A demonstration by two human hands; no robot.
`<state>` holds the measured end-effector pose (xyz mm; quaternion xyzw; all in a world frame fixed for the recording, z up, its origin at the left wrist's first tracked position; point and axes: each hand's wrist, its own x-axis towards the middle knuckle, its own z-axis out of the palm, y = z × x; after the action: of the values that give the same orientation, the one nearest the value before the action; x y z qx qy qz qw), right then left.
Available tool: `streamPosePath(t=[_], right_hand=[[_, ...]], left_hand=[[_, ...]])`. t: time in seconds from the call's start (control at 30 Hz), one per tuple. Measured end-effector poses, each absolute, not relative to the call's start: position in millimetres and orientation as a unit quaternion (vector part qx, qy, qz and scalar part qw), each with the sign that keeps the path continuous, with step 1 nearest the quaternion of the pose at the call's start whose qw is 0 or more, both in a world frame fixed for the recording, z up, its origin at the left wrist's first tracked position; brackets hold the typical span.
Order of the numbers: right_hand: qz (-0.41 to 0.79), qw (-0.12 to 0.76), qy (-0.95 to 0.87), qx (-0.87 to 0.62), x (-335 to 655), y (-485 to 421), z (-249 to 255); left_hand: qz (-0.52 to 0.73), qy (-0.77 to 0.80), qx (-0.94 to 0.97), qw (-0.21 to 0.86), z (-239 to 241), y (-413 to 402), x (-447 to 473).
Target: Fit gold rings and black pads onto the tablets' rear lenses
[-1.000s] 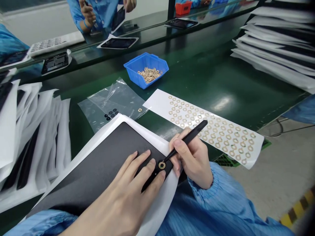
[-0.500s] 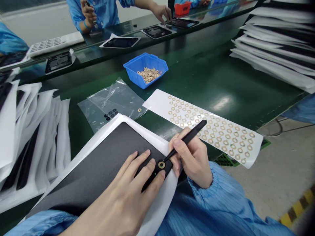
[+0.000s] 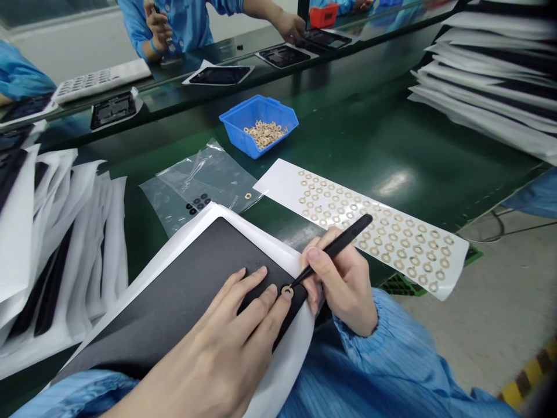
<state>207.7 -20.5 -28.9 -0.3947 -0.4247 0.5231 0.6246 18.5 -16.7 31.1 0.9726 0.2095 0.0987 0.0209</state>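
A black flat panel (image 3: 174, 290), like a tablet's back cover, lies on white wrapping sheet (image 3: 278, 371) in front of me. My left hand (image 3: 243, 325) rests on it with fingers stretched out, one fingertip touching a tan ring sticker (image 3: 287, 291) near the panel's right corner. Pinched in my right hand (image 3: 342, 278) is a pair of black tweezers (image 3: 343, 239), the tip at the ring's edge. Beyond the right hand lies a white sheet (image 3: 272, 179) carrying rows of similar tan rings. A clear plastic bag (image 3: 174, 177) with several small black rings lies behind the panel.
A blue bin (image 3: 237, 128) holds loose tan rings. Stacks of wrapped panels stand at left (image 3: 91, 244) and right (image 3: 487, 87). Across the back runs a raised belt with device parts (image 3: 285, 56), where a co-worker's hand (image 3: 290, 26) reaches over one.
My left fingertip has shifted up onto the ring, covering part of it. The tweezers stay at its edge. Parts on the belt have moved slightly right.
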Motion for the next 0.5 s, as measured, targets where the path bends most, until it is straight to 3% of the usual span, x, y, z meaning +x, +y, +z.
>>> streamPosePath(t=[0.27,0.5], right_hand=[[0.405,0.710,-0.460,-0.348,202.2,-25.9,-32.9],[0.415,0.720,-0.448,-0.330,200.6,-26.4,-36.6]], left_hand=[[0.064,0.224,0.972,0.013,34.6,-13.0,25.1],[0.071,0.246,0.966,-0.019,26.8,-16.2,23.1]])
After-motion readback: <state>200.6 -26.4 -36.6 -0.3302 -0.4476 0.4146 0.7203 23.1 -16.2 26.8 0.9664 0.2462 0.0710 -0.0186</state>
